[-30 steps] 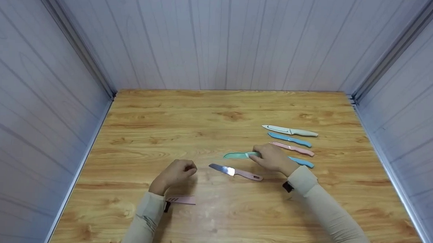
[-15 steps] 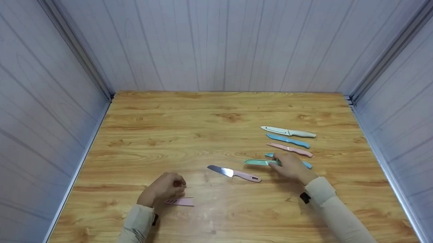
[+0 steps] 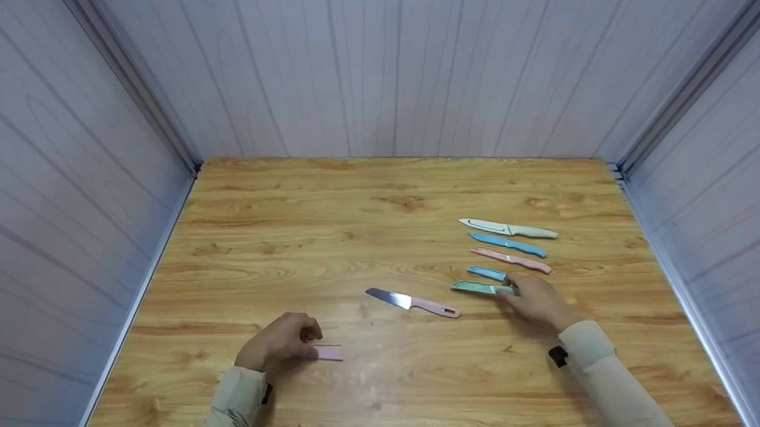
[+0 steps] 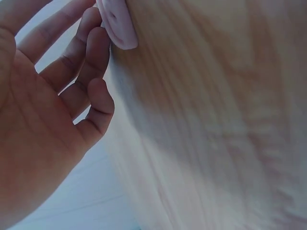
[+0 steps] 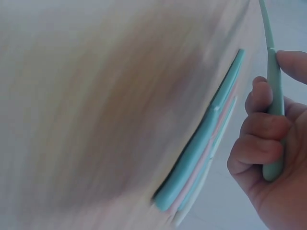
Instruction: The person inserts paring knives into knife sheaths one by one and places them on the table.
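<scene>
My right hand grips the handle of a green sheathed knife, just in front of a blue sheathed knife that it partly covers. In the right wrist view the fingers curl round the green handle. My left hand is over a pink knife sheath, its thumb overlapping the sheath and its other fingers loosely bent. In the left wrist view fingertips are right at the sheath's end; I cannot tell whether they pinch it. Between the hands lies an unsheathed knife with a pink handle, blade pointing left.
Behind the right hand, a pink sheathed knife, another blue sheathed knife and a white sheathed knife lie in a row on the wooden table. Panelled walls enclose the table's back and sides.
The right hand has carried the green knife rightward to the front of the knife row. The left hand has come back and down over the pink sheath. The bare-bladed knife has stayed put.
</scene>
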Demonstrator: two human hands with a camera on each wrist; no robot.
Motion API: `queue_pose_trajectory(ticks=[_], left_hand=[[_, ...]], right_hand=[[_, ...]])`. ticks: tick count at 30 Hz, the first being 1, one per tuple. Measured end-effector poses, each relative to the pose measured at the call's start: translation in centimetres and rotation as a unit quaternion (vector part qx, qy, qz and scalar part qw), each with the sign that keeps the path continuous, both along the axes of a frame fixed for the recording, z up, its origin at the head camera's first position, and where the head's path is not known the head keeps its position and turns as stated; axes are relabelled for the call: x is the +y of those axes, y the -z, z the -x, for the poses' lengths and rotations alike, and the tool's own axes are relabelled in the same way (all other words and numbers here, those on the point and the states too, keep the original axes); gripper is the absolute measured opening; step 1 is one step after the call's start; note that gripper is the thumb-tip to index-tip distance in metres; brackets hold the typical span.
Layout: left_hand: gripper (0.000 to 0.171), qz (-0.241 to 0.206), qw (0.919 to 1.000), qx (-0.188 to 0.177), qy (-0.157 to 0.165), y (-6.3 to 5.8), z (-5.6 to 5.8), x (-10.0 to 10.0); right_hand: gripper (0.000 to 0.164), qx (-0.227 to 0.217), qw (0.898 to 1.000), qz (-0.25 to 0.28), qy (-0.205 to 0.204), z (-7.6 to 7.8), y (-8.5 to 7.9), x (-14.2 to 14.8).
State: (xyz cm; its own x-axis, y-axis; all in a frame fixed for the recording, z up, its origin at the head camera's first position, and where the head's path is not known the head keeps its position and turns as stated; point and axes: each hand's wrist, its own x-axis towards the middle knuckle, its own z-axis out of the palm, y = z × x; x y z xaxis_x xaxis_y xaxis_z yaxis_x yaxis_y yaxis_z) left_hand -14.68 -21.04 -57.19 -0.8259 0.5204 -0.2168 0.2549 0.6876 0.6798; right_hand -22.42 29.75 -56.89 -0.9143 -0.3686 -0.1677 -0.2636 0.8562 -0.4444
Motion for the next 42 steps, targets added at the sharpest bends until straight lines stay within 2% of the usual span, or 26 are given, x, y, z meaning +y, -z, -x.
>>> queue_pose_trajectory(ticks=[6, 14, 18, 24, 31, 36, 42], left_hand=[[0.019, -0.006, 0.9999, 0.001, 0.010, 0.3, -0.2, 0.0], [0.015, 0.008, 0.9993, 0.033, 0.015, 0.6, -0.1, 0.0], [0.014, 0.018, 0.9989, 0.043, 0.008, 0.6, 0.0, 0.1], [0.016, 0.022, 0.9986, 0.048, 0.000, 0.4, 0.1, 0.3], [0.019, 0.004, 0.9997, 0.019, -0.014, 0.5, 0.1, 0.4], [0.014, -0.001, 0.9997, 0.010, -0.023, 0.3, 0.5, 0.4], [0.004, -0.002, 0.9991, 0.040, -0.009, -0.5, 1.1, 0.6]], right_hand=[[0.026, -0.001, 1.000, 0.014, -0.002, -0.2, 0.4, 1.2], [0.014, -0.010, 0.999, 0.022, -0.022, -0.2, 0.6, 2.8], [0.010, -0.011, 0.999, 0.006, -0.039, -0.2, 0.6, 3.4], [0.012, 0.010, 0.997, -0.039, -0.063, -0.3, 0.5, 3.7], [0.014, 0.031, 0.994, -0.063, -0.087, -0.6, 0.7, 3.5], [0.014, 0.051, 0.992, -0.069, -0.092, -0.7, 0.7, 3.3], [0.013, 0.041, 0.993, -0.070, -0.080, -0.5, 0.8, 3.1]])
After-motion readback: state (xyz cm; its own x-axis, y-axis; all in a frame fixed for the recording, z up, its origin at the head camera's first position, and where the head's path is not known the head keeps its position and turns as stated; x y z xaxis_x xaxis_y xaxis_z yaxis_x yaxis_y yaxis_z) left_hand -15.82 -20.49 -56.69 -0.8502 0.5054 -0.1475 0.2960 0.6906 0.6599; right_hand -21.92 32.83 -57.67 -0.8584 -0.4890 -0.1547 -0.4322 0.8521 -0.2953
